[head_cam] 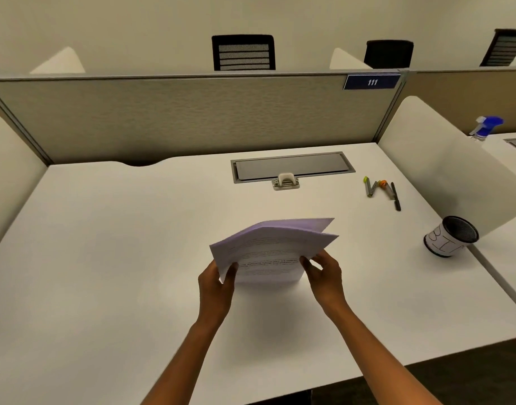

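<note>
head view: a sheaf of printed papers [268, 252] is held up near the middle of the white desk [105, 258], closer to its near edge than to the back. the sheets tilt away from the camera, with lines of text on the facing page. at the top right corner they part into two bundles with a gap between. the bottom edge sits low over the desk; whether it touches the surface cannot be told.

the left hand [216, 283] grips the lower left corner of the papers, thumb on the front and the other fingers hidden behind. the right hand [324, 273] pinches the right edge low down, thumb on the facing page and fingers curled behind.

behind the papers, a grey cable hatch [292, 168] is set into the desk, and a small beige device [286, 181] rests at its front edge. to the right lie a few pens and highlighters [382, 190] in a loose cluster. near the right edge a black mesh cup [452, 236] with a handwritten white label leans over. a beige partition [192, 118] closes the back of the desk and bears a blue plate reading 111 [372, 82]. a blue spray bottle [487, 127] stands on the next desk over.
</note>
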Demonstrator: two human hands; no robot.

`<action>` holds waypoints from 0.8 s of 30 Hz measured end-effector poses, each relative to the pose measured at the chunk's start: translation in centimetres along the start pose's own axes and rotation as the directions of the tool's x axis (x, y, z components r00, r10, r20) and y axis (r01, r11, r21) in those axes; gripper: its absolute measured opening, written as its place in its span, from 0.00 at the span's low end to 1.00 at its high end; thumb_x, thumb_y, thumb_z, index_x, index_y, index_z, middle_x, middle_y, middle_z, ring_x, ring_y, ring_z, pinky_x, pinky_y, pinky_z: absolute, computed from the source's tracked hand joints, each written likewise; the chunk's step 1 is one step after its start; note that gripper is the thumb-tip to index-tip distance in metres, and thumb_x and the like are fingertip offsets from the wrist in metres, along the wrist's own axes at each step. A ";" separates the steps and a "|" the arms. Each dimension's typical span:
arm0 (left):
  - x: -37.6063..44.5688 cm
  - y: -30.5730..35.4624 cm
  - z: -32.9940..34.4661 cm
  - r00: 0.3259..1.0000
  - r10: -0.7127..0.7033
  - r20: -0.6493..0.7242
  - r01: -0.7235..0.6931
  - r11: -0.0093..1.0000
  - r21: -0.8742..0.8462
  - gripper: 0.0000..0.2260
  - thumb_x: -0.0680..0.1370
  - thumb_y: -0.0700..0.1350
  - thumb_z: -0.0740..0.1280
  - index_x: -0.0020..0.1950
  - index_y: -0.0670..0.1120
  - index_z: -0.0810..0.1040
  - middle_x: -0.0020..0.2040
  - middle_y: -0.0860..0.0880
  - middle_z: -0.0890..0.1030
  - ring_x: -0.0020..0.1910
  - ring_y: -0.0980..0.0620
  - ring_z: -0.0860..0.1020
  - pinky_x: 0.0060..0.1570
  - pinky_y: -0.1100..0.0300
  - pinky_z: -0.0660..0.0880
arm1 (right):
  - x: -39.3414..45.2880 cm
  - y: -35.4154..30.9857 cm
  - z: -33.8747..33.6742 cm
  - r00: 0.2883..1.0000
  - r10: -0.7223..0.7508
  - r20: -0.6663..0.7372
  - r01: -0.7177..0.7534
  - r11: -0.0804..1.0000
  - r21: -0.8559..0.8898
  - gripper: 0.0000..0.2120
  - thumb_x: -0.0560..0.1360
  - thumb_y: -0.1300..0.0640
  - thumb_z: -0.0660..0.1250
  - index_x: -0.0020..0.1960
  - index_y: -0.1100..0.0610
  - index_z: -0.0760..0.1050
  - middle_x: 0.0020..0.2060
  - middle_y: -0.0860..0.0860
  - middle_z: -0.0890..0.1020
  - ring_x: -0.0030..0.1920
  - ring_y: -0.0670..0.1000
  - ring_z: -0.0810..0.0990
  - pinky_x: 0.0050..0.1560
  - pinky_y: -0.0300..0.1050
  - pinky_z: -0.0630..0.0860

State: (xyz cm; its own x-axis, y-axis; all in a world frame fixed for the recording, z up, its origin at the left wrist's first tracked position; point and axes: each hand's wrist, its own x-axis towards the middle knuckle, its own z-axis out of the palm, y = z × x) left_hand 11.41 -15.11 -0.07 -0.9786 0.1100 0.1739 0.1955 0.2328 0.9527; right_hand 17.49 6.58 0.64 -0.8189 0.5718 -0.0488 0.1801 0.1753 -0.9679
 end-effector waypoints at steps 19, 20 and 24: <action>0.2 0.0 1.1 0.997 -0.056 -0.052 0.060 0.995 0.078 0.09 0.80 0.37 0.62 0.57 0.44 0.78 0.48 0.53 0.79 0.47 0.53 0.79 0.45 0.71 0.75 | -0.5 -0.2 1.2 0.995 -0.015 -0.094 0.007 0.996 -0.084 0.11 0.78 0.66 0.65 0.53 0.50 0.75 0.44 0.39 0.80 0.45 0.42 0.80 0.40 0.25 0.73; 0.2 0.2 1.1 0.997 -0.054 -0.060 0.059 0.995 0.084 0.09 0.80 0.36 0.62 0.57 0.43 0.78 0.48 0.52 0.80 0.47 0.54 0.79 0.44 0.72 0.76 | -0.5 -0.4 1.2 0.995 -0.012 -0.095 0.004 0.996 -0.086 0.10 0.78 0.66 0.64 0.53 0.52 0.76 0.43 0.39 0.79 0.44 0.40 0.80 0.39 0.23 0.72; 0.1 0.6 1.1 0.996 -0.018 -0.090 0.026 0.996 0.086 0.10 0.80 0.35 0.61 0.58 0.44 0.78 0.48 0.52 0.80 0.48 0.57 0.79 0.44 0.77 0.72 | -0.4 -0.7 1.1 0.996 -0.035 -0.080 0.028 0.996 -0.086 0.09 0.78 0.64 0.65 0.53 0.51 0.74 0.43 0.38 0.79 0.43 0.35 0.79 0.39 0.23 0.73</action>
State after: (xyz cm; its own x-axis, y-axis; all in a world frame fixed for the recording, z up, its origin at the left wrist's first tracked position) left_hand 11.48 -13.91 0.26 -0.9838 0.0184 0.1784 0.1750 0.3183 0.9317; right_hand 17.12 5.35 1.06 -0.7788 0.6273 0.0051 0.2030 0.2597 -0.9441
